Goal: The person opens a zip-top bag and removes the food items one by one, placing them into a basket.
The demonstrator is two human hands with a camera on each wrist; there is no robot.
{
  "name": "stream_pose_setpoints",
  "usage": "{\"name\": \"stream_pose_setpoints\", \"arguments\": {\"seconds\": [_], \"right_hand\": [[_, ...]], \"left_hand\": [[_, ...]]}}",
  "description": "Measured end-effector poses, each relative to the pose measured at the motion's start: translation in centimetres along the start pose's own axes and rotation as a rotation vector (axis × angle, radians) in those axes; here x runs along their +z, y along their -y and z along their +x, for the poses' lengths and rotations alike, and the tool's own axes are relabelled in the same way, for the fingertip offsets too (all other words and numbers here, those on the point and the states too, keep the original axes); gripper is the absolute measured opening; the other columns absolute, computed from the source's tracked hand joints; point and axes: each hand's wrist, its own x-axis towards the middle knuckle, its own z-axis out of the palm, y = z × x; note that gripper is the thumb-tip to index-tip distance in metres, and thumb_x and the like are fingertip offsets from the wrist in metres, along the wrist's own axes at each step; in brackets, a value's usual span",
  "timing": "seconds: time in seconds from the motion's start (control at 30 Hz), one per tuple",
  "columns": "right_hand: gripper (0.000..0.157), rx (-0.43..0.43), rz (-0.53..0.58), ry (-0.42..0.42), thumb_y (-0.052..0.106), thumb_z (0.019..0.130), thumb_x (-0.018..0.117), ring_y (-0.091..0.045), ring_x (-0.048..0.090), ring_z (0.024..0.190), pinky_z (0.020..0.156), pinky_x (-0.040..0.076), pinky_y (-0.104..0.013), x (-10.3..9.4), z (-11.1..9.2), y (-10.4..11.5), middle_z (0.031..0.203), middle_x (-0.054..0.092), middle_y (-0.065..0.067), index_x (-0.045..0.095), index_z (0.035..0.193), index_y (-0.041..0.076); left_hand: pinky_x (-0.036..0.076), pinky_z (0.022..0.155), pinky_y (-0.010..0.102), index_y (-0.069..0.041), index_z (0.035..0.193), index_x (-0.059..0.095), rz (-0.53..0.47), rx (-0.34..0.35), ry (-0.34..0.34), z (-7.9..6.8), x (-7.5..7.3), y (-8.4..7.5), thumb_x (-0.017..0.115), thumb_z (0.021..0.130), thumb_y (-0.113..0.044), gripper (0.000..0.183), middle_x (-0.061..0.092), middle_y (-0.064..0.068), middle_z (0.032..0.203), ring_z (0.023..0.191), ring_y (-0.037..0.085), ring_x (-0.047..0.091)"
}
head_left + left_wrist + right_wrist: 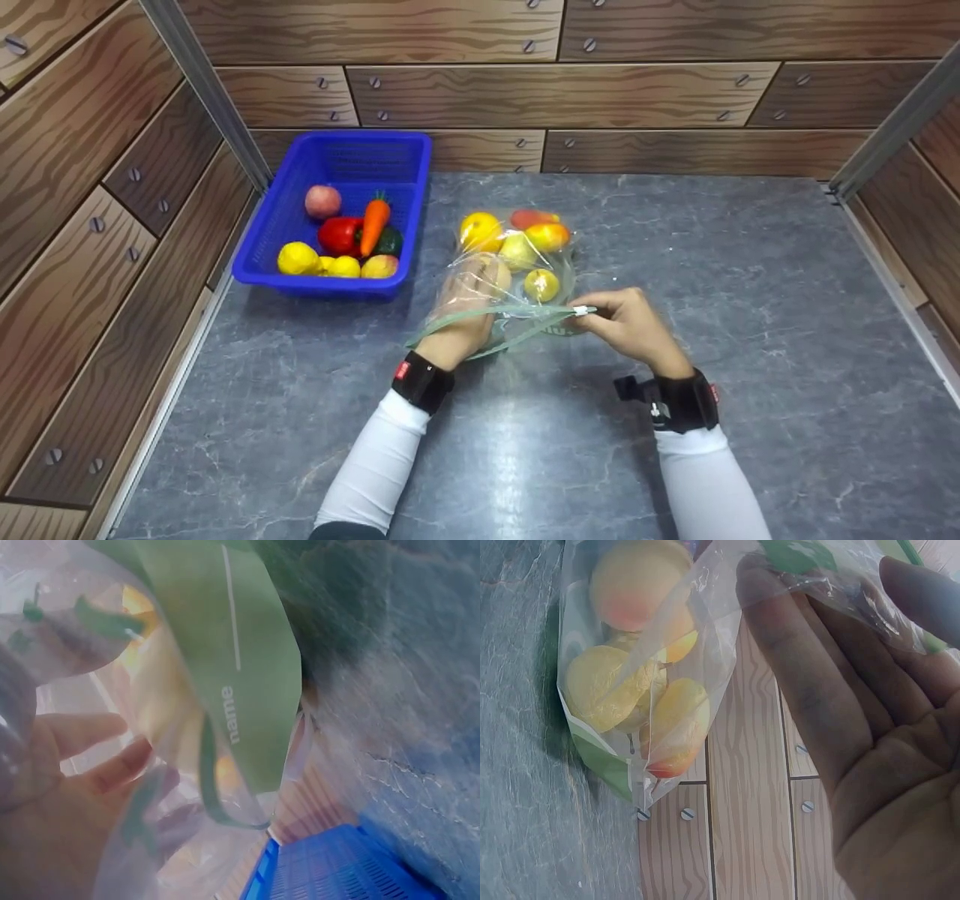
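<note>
A clear zip bag (525, 308) with a green-edged mouth lies in front of me with fruit inside. My left hand (469, 315) reaches through its mouth, fingers beside a pale peach (498, 277). In the left wrist view that hand's fingers (97, 765) stand apart from the thumb, loosely extended behind the film. My right hand (630, 326) pinches the mouth's right corner at the white slider (581, 310). Deeper in the bag are a yellow-orange fruit (480, 231), a green-yellow pear (517, 251), a mango-like fruit (549, 237), a red fruit (531, 218) and a small yellow apple (541, 285).
A blue basket (259, 276) stands at the back left. It holds a peach (322, 202), a red pepper (340, 236), a carrot (375, 225), a lemon (298, 258) and other produce. Wood-patterned panels (570, 94) wall in the grey marbled table (750, 300).
</note>
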Motion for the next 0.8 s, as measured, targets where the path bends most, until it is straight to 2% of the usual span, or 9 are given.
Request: {"name": "stream_pose_setpoints", "arguments": {"seconds": [0.07, 0.17, 0.3, 0.4, 0.47, 0.53, 0.7, 0.8], "right_hand": [[0.011, -0.004, -0.004, -0.004, -0.008, 0.090, 0.071, -0.005, 0.072, 0.073, 0.068, 0.060, -0.021, 0.01, -0.02, -0.01, 0.090, 0.077, -0.021, 0.078, 0.099, -0.007], [0.012, -0.011, -0.024, -0.011, -0.009, 0.089, 0.070, -0.004, 0.072, 0.072, 0.067, 0.059, -0.019, -0.01, -0.04, -0.04, 0.089, 0.077, -0.020, 0.078, 0.098, -0.007], [0.012, -0.027, -0.039, -0.016, -0.009, 0.090, 0.070, -0.004, 0.072, 0.072, 0.066, 0.059, -0.018, -0.01, -0.05, -0.06, 0.088, 0.077, -0.018, 0.078, 0.098, -0.007], [0.011, -0.036, -0.033, -0.012, -0.008, 0.090, 0.070, -0.006, 0.073, 0.071, 0.066, 0.059, -0.019, -0.02, -0.03, -0.02, 0.088, 0.078, -0.018, 0.078, 0.098, -0.006], [0.011, -0.037, -0.026, -0.009, -0.007, 0.091, 0.071, -0.007, 0.073, 0.072, 0.067, 0.060, -0.019, -0.04, -0.01, 0.02, 0.088, 0.077, -0.018, 0.078, 0.098, -0.006], [0.010, -0.033, -0.020, -0.007, -0.006, 0.091, 0.071, -0.007, 0.073, 0.072, 0.067, 0.060, -0.020, -0.04, 0.00, 0.01, 0.089, 0.077, -0.019, 0.078, 0.098, -0.006], [0.010, -0.027, -0.006, -0.006, -0.007, 0.091, 0.070, -0.005, 0.073, 0.072, 0.068, 0.060, -0.021, -0.06, -0.03, 0.00, 0.089, 0.077, -0.019, 0.078, 0.098, -0.006], [0.010, -0.024, 0.005, -0.006, -0.007, 0.091, 0.070, -0.005, 0.073, 0.073, 0.068, 0.061, -0.021, -0.04, -0.04, 0.00, 0.089, 0.077, -0.020, 0.078, 0.098, -0.007]], "left_hand": [[0.052, 0.100, 0.045, 0.003, 0.133, 0.061, 0.028, 0.016, -0.045, 0.08, 0.11, -0.03, 0.059, 0.101, -0.012, 0.036, 0.066, 0.022, 0.121, 0.112, 0.035, 0.064], [0.054, 0.091, 0.044, 0.004, 0.125, 0.065, 0.072, 0.026, -0.068, 0.22, 0.22, -0.01, 0.062, 0.098, -0.012, 0.032, 0.066, 0.019, 0.109, 0.100, 0.033, 0.064], [0.052, 0.095, 0.046, 0.002, 0.116, 0.067, 0.074, 0.036, -0.054, 0.11, 0.11, 0.01, 0.064, 0.095, -0.012, 0.025, 0.065, 0.021, 0.108, 0.103, 0.036, 0.063], [0.048, 0.104, 0.047, -0.001, 0.115, 0.067, 0.025, 0.025, -0.023, 0.01, -0.11, -0.06, 0.066, 0.097, -0.017, 0.024, 0.066, 0.020, 0.113, 0.112, 0.038, 0.062], [0.048, 0.106, 0.046, -0.003, 0.113, 0.068, -0.014, 0.023, -0.020, -0.01, -0.27, -0.09, 0.067, 0.098, -0.020, 0.023, 0.068, 0.018, 0.113, 0.113, 0.037, 0.062], [0.047, 0.107, 0.046, -0.004, 0.114, 0.067, 0.006, 0.039, -0.005, -0.13, -0.45, -0.17, 0.069, 0.097, -0.023, 0.026, 0.068, 0.018, 0.116, 0.115, 0.036, 0.063], [0.056, 0.090, 0.040, -0.006, 0.109, 0.066, 0.109, 0.103, -0.041, -0.32, -0.60, -0.25, 0.071, 0.093, -0.020, 0.021, 0.068, 0.013, 0.102, 0.096, 0.031, 0.067], [0.057, 0.086, 0.038, -0.006, 0.107, 0.066, 0.097, 0.109, -0.015, -0.39, -0.71, -0.28, 0.075, 0.087, -0.016, 0.024, 0.068, 0.012, 0.101, 0.093, 0.029, 0.068]]}}
